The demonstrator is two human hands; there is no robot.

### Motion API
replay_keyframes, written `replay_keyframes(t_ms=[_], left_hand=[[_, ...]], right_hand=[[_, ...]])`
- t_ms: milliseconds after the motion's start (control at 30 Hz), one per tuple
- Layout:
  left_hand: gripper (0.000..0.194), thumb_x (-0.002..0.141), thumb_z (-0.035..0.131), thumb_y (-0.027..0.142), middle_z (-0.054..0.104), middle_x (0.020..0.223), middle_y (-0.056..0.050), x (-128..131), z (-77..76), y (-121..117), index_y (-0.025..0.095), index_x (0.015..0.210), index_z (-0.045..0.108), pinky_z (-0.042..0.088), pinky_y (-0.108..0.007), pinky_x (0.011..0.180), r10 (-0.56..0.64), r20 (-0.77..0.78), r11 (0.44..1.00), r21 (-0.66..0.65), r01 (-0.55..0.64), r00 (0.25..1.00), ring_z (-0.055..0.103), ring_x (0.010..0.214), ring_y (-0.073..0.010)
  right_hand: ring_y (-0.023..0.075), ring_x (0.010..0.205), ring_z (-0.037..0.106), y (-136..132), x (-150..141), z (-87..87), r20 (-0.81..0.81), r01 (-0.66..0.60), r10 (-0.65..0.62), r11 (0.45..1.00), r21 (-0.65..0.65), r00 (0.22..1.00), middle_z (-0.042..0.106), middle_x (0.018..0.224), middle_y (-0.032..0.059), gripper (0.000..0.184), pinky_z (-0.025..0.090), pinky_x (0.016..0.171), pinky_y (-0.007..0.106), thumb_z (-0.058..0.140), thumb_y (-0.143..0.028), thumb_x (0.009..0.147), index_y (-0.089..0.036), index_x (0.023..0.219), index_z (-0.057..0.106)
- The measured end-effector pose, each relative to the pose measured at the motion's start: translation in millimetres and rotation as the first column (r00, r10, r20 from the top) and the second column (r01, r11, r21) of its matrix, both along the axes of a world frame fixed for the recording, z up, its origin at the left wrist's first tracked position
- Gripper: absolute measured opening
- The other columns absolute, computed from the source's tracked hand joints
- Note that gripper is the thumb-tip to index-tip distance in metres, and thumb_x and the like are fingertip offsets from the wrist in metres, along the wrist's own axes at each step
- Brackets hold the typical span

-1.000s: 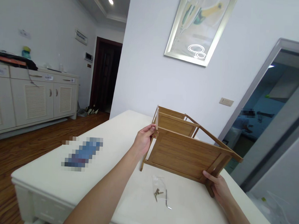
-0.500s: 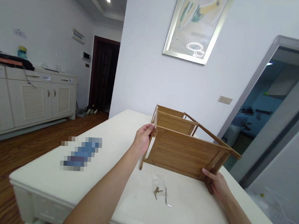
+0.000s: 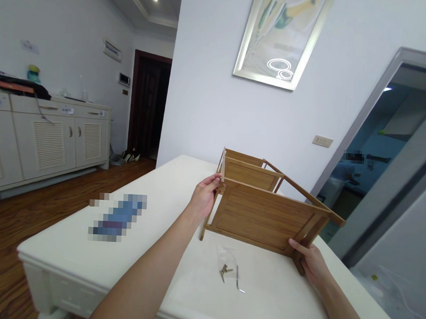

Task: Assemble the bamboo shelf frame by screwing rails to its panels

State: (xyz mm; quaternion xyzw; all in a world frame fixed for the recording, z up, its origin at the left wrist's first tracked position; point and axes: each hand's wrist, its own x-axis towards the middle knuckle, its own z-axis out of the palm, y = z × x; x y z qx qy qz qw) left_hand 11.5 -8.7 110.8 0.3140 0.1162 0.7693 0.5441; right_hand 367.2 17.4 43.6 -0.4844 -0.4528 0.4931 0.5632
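A bamboo shelf rack (image 3: 263, 214) lies on its side on the white table (image 3: 158, 242), its slatted panel facing me. My left hand (image 3: 204, 197) grips the rack's left upright near the top corner, fingers curled round it. My right hand (image 3: 309, 262) holds the rack's lower right leg, thumb over the panel's bottom edge. In front of the rack lie a few brass screws (image 3: 225, 270), an Allen key (image 3: 239, 282) and a small clear plastic bag (image 3: 225, 254).
A blurred blue object (image 3: 117, 216) lies on the table's left half. A white sideboard (image 3: 46, 136) stands against the left wall across a wood floor. A framed picture (image 3: 282, 37) hangs ahead. A person stands in the room beyond the doorway (image 3: 351, 171) on the right.
Both hands keep their hold on the rack, which has barely shifted. The view has swayed slightly.
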Motion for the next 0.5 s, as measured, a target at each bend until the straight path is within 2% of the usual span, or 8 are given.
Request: replay_keyframes(t_ms=[100,300,500], left_hand=[[0.033,0.066,0.083,0.027,0.067,0.074,0.0,0.8,1.1,-1.7,0.016,0.094,0.068,0.043,-0.023,0.062,0.014,0.009,1.0,-0.012,-0.014,1.0,0.059,0.065,-0.0099],[0.032,0.064,0.085,0.033,0.065,0.068,0.0,4.4,2.0,-1.7,0.015,0.077,0.063,0.041,-0.022,0.06,0.059,-0.011,0.998,-0.028,-0.059,0.998,0.057,0.062,-0.0093],[0.027,0.065,0.084,0.031,0.066,0.067,-0.001,0.6,2.0,-0.1,0.014,0.077,0.068,0.04,-0.022,0.059,0.007,-0.035,1.0,-0.012,-0.007,0.999,0.057,0.061,-0.009]], right_hand=[[0.028,0.095,0.072,1.2,0.4,-0.7,-0.003,0.009,-0.009,1.0,0.003,1.0,0.076,0.097,0.0079,0.045,0.062,0.079,0.03,0.09,-0.022,0.049,-0.016,0.09,0.072],[0.0278,0.095,0.072,0.6,0.5,-1.2,-0.014,-0.002,0.002,1.0,0.002,1.0,0.076,0.097,0.008,0.046,0.062,0.079,0.031,0.089,-0.022,0.051,-0.016,0.092,0.071],[0.0302,0.094,0.072,-0.5,-0.1,-1.1,-0.011,-0.009,0.009,1.0,0.013,1.0,0.076,0.097,0.01,0.042,0.063,0.079,0.035,0.088,-0.02,0.052,-0.016,0.09,0.071]])
